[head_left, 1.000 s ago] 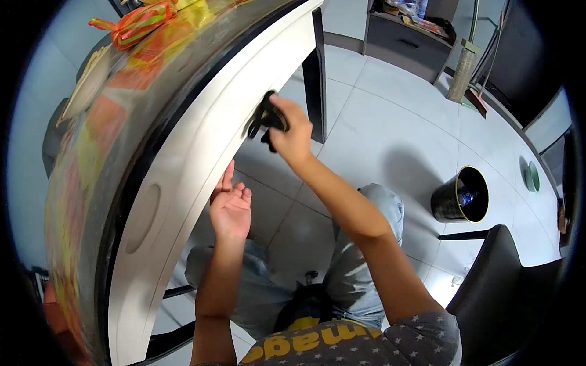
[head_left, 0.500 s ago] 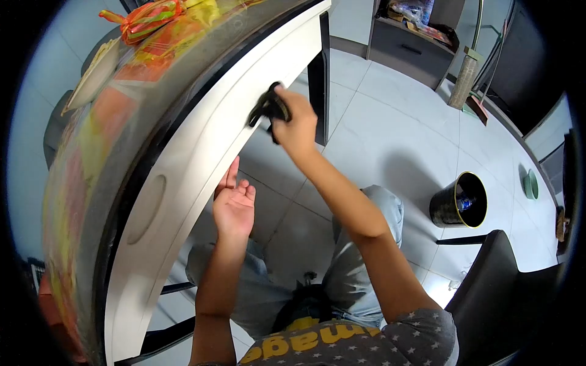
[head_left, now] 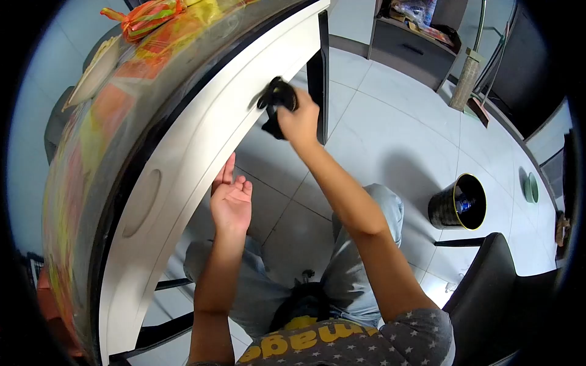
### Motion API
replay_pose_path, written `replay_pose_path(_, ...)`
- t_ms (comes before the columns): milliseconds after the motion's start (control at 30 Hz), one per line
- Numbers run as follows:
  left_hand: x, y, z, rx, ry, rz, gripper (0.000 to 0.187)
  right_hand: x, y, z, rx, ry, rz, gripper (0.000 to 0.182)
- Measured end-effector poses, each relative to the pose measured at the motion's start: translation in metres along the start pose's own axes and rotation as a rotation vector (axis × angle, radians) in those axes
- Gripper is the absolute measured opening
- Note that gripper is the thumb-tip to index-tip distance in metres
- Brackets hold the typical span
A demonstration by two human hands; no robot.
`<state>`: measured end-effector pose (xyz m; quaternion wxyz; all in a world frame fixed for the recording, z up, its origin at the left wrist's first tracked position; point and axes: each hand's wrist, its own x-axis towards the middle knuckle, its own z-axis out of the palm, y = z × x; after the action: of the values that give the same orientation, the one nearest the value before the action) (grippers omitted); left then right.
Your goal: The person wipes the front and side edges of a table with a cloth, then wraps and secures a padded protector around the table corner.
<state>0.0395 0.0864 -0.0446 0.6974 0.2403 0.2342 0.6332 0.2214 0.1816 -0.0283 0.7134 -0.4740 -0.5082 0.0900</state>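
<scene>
My right hand grips a bunched black cloth against the white side panel of a table, towards its far end. Part of the cloth hangs below the panel's lower edge. My left hand is palm up, fingers stretched out, at that same lower edge; some fingertips pass behind it. An oval recess marks the panel nearer to me.
On the table's plastic-covered top lie an orange-and-green bag and a plate. A black bin and a green bowl stand on the tiled floor. A dark chair is at my right.
My right hand and the black cloth have shifted slightly to the right along the panel, and the cloth is bunched differently. My left hand stays nearly in place.
</scene>
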Motion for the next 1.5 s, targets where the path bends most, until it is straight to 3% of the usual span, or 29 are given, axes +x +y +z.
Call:
replay_pose_path(133,0.007,-0.005,-0.007,-0.004,0.038,0.008,0.05,-0.038,-0.037,-0.004,0.048,-0.239,-0.359,0.059)
replay_pose_path(200,0.011,-0.008,-0.008,-0.101,0.251,-0.021,0.047,-0.047,-0.035,0.003,0.081,-0.284,-0.455,0.066)
replay_pose_path(333,0.012,-0.008,-0.011,-0.115,0.14,-0.014,0.045,-0.034,-0.027,0.003,0.02,-0.229,-0.547,0.068)
replay_pose_path(433,0.01,-0.004,-0.005,-0.146,0.059,-0.028,0.049,0.004,-0.018,0.014,-0.021,0.119,-0.222,0.05)
replay_pose_path(500,0.008,-0.003,-0.001,-0.123,0.086,-0.012,0.052,0.039,-0.009,0.018,0.036,0.227,-0.043,0.046)
replay_pose_path(567,0.005,0.002,0.002,-0.1,0.1,-0.043,0.053,0.052,-0.018,0.025,0.208,0.226,0.054,0.043)
replay_pose_path(667,0.003,0.006,0.0,-0.111,0.065,-0.066,0.054,0.024,-0.038,0.032,0.204,0.157,0.001,0.047)
replay_pose_path(767,0.005,0.004,-0.006,-0.159,0.125,-0.111,0.054,-0.034,-0.058,0.028,0.101,-0.082,-0.471,0.058)
replay_pose_path(800,0.006,0.005,-0.003,-0.197,0.201,-0.133,0.055,-0.042,-0.065,0.026,0.129,-0.197,-0.524,0.059)
replay_pose_path(900,0.003,0.003,-0.011,-0.112,0.129,-0.1,0.054,-0.032,-0.059,0.027,0.162,-0.182,-0.611,0.055)
replay_pose_path(967,-0.003,0.007,-0.006,-0.068,0.079,-0.073,0.052,-0.016,-0.052,0.027,0.043,-0.03,-0.503,0.052)
replay_pose_path(1033,-0.008,0.011,-0.003,-0.034,0.053,-0.028,0.052,0.011,-0.046,0.031,0.111,0.131,-0.18,0.051)
replay_pose_path(1100,-0.011,0.014,-0.005,-0.027,0.058,0.008,0.052,0.031,-0.036,0.037,0.132,0.241,-0.102,0.048)
replay_pose_path(1167,-0.015,0.015,-0.003,0.0,0.137,0.042,0.051,0.023,-0.035,0.041,0.108,0.267,-0.155,0.048)
replay_pose_path(1233,-0.016,0.016,-0.004,-0.007,0.13,0.057,0.047,-0.005,-0.05,0.038,0.13,0.118,-0.293,0.05)
replay_pose_path(1300,-0.016,0.014,-0.007,-0.011,0.125,0.059,0.043,-0.037,-0.069,0.036,0.047,-0.061,-0.572,0.051)
replay_pose_path(1400,-0.013,0.01,-0.009,-0.034,0.223,0.041,0.024,-0.047,-0.066,0.042,0.106,-0.161,-0.744,0.055)
replay_pose_path(1500,-0.01,0.007,-0.012,0.009,0.196,0.068,0.033,-0.026,-0.052,0.043,0.084,-0.182,-0.882,0.059)
